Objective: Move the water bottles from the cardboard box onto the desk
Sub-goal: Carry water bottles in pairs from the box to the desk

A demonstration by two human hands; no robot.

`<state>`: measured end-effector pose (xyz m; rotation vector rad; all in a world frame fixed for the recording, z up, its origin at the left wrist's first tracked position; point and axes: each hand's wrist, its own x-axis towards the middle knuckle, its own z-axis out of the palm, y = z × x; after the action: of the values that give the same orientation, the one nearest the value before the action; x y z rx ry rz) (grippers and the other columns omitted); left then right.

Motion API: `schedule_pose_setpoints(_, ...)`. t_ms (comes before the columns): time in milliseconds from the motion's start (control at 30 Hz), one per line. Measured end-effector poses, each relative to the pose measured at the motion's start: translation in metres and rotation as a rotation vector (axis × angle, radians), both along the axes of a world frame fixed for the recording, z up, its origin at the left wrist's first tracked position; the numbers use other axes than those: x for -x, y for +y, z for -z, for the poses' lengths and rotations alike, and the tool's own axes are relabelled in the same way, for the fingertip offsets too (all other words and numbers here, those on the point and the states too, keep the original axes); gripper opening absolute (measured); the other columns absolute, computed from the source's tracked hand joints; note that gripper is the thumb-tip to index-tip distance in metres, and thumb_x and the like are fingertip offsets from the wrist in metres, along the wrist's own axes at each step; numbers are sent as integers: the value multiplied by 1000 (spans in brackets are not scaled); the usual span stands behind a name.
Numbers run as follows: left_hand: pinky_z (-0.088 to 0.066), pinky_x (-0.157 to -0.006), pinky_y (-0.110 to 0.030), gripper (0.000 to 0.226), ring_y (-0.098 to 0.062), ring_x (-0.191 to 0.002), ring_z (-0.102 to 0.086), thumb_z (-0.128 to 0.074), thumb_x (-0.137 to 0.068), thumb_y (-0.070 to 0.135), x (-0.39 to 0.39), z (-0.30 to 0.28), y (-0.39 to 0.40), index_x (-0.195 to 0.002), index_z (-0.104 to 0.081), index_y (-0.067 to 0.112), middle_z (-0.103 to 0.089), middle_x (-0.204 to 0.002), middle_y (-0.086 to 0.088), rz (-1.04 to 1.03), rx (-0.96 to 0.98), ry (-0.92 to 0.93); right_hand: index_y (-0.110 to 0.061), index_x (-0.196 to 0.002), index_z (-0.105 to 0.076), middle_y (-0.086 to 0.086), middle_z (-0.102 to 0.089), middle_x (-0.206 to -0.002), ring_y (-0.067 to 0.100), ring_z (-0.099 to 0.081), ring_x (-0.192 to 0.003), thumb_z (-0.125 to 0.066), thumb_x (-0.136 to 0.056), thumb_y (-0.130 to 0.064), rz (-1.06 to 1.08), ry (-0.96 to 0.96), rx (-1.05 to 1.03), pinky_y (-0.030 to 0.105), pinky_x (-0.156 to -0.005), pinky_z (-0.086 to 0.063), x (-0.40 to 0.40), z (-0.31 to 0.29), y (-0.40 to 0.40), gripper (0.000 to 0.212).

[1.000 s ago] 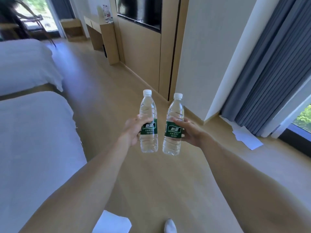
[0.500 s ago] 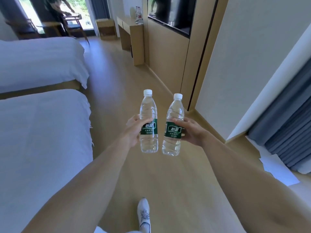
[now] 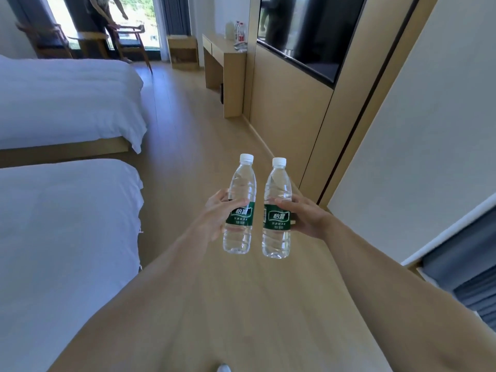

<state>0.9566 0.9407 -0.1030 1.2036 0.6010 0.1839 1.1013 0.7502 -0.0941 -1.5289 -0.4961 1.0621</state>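
Both hands carry upright bottles — the left hand [image 3: 218, 210] grips the left bottle [image 3: 239, 204], the right hand [image 3: 306, 217] wraps the right bottle [image 3: 277, 209]; since a second ago the view has swung round, bringing the desk [image 3: 224, 53] ahead — delivery looks underway.

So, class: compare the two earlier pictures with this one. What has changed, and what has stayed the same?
The view has swung left and moved forward: the desk with bottles on it, the chairs and the window have come into view, while the grey curtain has slid to the right edge. Nothing was picked up or let go. The left hand still grips the left water bottle, the right hand the right water bottle, both upright and side by side.
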Motion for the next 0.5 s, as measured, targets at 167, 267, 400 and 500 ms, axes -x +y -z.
schedule_pose_setpoints(167, -53, -83, -70, 43, -43, -98, -72, -83, -77, 9, -45, -5, 62, -115, -62, 8, -73, -110, -21, -45, 12, -6, -4, -135, -54, 24, -59, -134, 39, -57, -125, -61, -96, -27, -30, -3, 20, 53, -106, -46, -48, -2, 66, 46)
schedule_pose_setpoints(267, -54, -80, -69, 46, -41, -97, -72, -86, -70, 12, -67, -3, 97, -110, -64, 9, -73, -109, -20, -69, 27, -16, -4, -135, -56, 24, -58, -135, 38, -58, -123, -65, -90, -31, -39, 10, 20, 52, -106, -46, -76, 0, 104, 53)
schedule_pose_setpoints(400, -59, -76, -62, 39, -34, -87, -74, -86, -70, 14, -102, 5, 142, -103, -67, 15, -74, -103, -18, -96, 42, -24, -4, -135, -56, 24, -58, -135, 37, -59, -122, -69, -84, -33, -48, 60, -3, 53, -105, -47, -115, 8, 151, 60)
schedule_pose_setpoints(500, -61, -73, -55, 37, -33, -85, -75, -85, -73, 15, -133, 14, 177, -105, -68, 14, -75, -101, -16, -117, 41, -42, -4, -135, -57, 23, -60, -133, 33, -63, -116, -68, -87, -31, -65, 98, -23, 48, -99, -53, -152, 16, 190, 56)
